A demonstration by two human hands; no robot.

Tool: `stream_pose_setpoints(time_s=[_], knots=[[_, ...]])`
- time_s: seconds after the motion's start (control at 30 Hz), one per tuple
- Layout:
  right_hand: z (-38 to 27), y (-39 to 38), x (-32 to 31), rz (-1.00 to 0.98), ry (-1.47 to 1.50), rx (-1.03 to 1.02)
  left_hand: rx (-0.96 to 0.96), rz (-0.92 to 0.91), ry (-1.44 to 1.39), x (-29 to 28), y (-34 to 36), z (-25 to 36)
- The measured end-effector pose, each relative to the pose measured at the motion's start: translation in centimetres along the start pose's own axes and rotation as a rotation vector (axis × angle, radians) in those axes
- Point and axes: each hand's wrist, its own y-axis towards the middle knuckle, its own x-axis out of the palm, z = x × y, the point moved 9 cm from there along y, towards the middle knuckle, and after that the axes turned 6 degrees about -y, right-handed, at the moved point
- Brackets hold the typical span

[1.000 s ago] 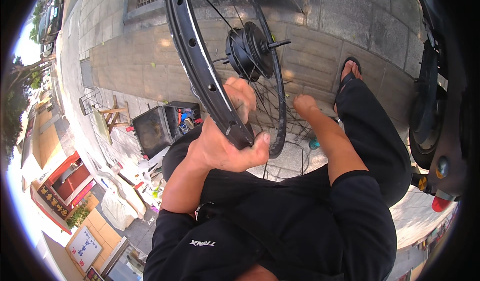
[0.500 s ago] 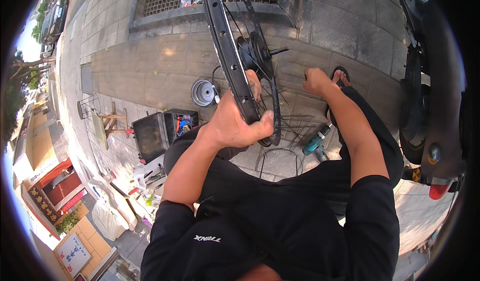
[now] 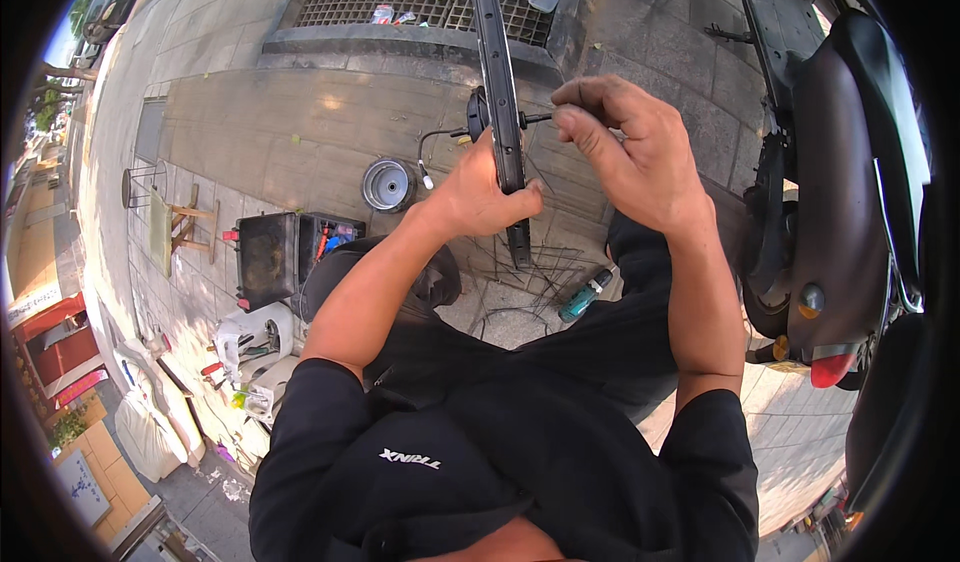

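We hold the black wheel (image 3: 492, 52) up in front, our left hand (image 3: 472, 194) wrapped around its rim (image 3: 511, 167). Our right hand (image 3: 640, 152) curls by its rod (image 3: 538, 118); we can't tell if it pinches it.

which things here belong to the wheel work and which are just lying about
Belongs, it seems:
black rim, held in the left hand
axle, close by the right hand
teal drill, open toolbox, unheld: probably

Likely just lying about:
pale tub on the grating
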Motion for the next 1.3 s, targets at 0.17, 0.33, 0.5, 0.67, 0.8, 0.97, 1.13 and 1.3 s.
stream_pose_setpoints(time_s=[0.17,0.33,0.5,0.67,0.8,0.97,1.13,1.3], knots=[[-2.8,-0.8,1.8,-0.084,-0.172,-0.261,0.015,-0.042,-0.065,0.4,0.0,0.5],[-3.0,-0.9,3.5,-0.127,-0.293,-0.351,0.039,-0.053,-0.074,0.7,0.4,0.1],[-3.2,-0.7,4.3,-0.142,-0.337,-0.361,-0.037,-0.103,-0.108,1.1,0.4,-0.3],[-3.1,-0.6,4.1,-0.164,-0.364,-0.349,-0.034,-0.102,-0.072,1.2,0.7,-0.3],[-3.7,-1.1,3.5,-0.115,-0.359,-0.408,-0.091,-0.090,0.016,0.9,0.6,-0.1],[-3.2,-1.4,4.0,-0.165,-0.401,-0.430,0.062,-0.009,0.114,0.2,0.2,-1.6],[-3.3,-1.9,3.6,-0.104,-0.382,-0.440,0.139,0.027,0.022,0.6,-0.1,0.0],[-4.1,-2.1,4.4,-0.069,-0.474,-0.474,0.123,-0.031,-0.006,0.3,-0.1,-0.8]])
